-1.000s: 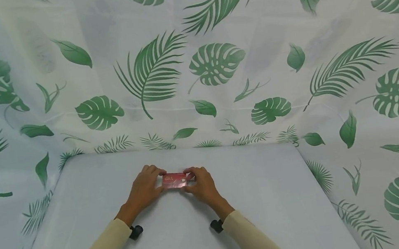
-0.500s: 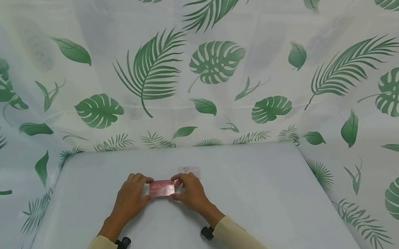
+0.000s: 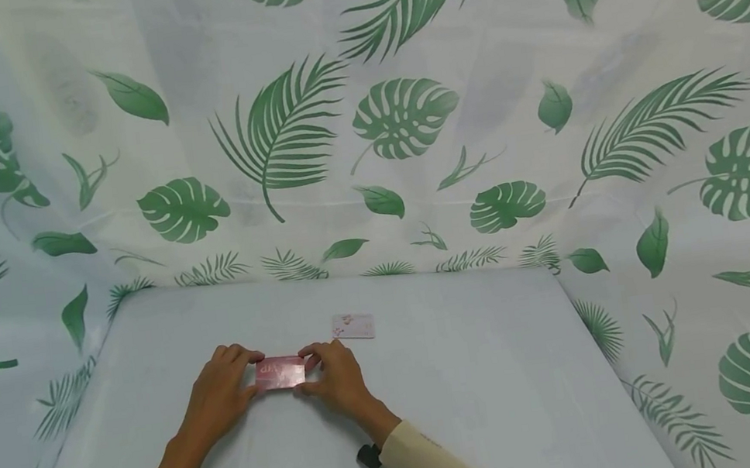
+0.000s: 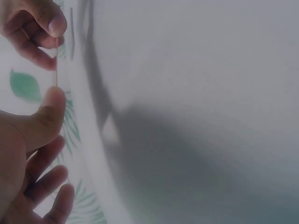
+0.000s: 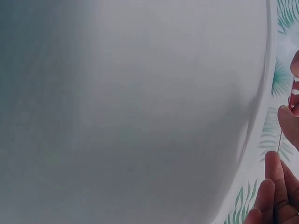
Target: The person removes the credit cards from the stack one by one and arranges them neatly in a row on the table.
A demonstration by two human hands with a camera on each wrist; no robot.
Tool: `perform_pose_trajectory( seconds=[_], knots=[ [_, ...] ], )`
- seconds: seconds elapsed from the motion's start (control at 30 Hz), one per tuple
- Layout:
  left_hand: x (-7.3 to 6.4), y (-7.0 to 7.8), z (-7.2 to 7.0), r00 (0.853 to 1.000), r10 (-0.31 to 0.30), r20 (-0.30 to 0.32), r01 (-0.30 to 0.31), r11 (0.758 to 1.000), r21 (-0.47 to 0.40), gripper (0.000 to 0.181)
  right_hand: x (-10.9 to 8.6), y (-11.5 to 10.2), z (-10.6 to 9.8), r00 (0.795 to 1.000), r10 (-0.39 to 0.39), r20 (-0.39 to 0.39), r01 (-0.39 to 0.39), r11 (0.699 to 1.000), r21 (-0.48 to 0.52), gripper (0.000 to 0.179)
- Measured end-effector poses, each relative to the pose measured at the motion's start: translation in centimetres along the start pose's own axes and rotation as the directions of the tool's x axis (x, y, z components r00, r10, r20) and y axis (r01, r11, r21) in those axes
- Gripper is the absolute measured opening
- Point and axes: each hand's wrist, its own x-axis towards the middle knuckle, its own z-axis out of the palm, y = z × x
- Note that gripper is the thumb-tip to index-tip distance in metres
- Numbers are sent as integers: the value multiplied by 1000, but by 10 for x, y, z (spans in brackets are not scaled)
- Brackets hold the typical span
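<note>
I saw the left hand [image 3: 217,390] pinching the left end of the red card [image 3: 281,373], which sat left of the desk's [image 3: 505,374] middle; the right hand [image 3: 339,377] pinched its other end. Both had drawn it leftward and away from the far edge, so the pale card [image 3: 353,326] now lay uncovered, apart behind them. I had wide room toward the right edge.

Red card [image 3: 280,373]: the left hand [image 3: 218,390] and right hand [image 3: 340,379] hid its corners from me; glare washed out part of its face.
Pale card [image 3: 353,326]: print too small for me to read.
Red patch [image 5: 292,100]: cropped; I couldn't identify it.
Counter [image 3: 505,374]: my head view cut off its near edge.
</note>
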Motion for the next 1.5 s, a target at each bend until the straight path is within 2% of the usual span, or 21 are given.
perform_pose_trajectory(
  seconds=[0.17, 0.4, 0.53, 0.87, 1.0, 1.23, 1.5],
  knots=[
    [-9, -6, -5, 1000, -26, 8, 26, 1000, 14, 52, -2, -9, 10, 1000, 1, 14, -1, 1000, -8, 52],
    [-21, -18, -9, 996, -73, 61, 73, 997, 1, 54, -4, -23, 22, 1000, -4, 31, 5, 999, -41, 52],
    [-28, -24, -13, 994, -78, 73, 79, 997, -4, 55, -5, -30, 28, 999, 2, 52, 2, 998, -70, 51],
    [-39, -34, -21, 987, -123, 106, 123, 992, 8, 56, -6, -47, 41, 997, 8, 76, 0, 995, -99, 50],
    [-43, -38, -23, 985, -132, 108, 133, 991, 7, 57, -7, -54, 45, 998, -9, 68, 17, 993, -116, 49],
    [-48, -42, -27, 985, -138, 100, 138, 990, 9, 56, -7, -62, 52, 997, 13, 75, -2, 990, -143, 49],
    [-53, -47, -23, 983, -150, 104, 149, 989, 20, 56, -7, -67, 59, 998, 29, 56, -18, 981, -192, 47]
  ],
)
